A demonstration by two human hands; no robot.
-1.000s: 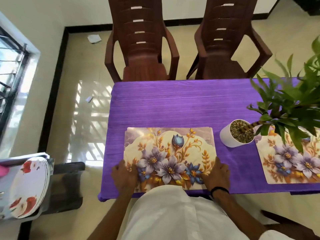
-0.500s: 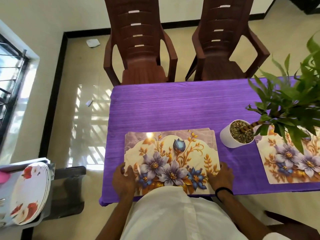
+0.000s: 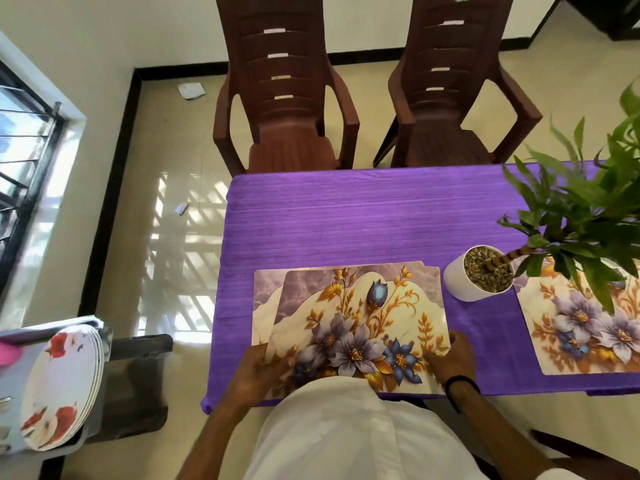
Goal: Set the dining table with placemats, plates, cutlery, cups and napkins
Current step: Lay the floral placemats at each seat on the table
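Note:
A stack of floral placemats lies at the near left of the purple table [image 3: 346, 220]. The top placemat [image 3: 360, 317] sits skewed to the right and uncovers the left strip of the placemat below [image 3: 268, 289]. My left hand [image 3: 258, 372] grips the top mat's near left corner. At the mat's near right corner, my right hand [image 3: 450, 358] holds it with fingers on top. Another floral placemat [image 3: 581, 334] lies flat at the right. Off to the left, a stack of white plates with red flowers [image 3: 59, 386] leans in a tray.
A white pot [image 3: 460, 282] with a leafy green plant stands between the two mat places, its leaves overhanging the right mat. Two brown plastic chairs [image 3: 287, 98] [image 3: 457, 98] stand at the table's far side. A dark stool [image 3: 138, 382] sits beside the plates.
The top placemat has come off the stack and shifted right and slightly up, exposing the mat beneath on the left. Both hands moved with it.

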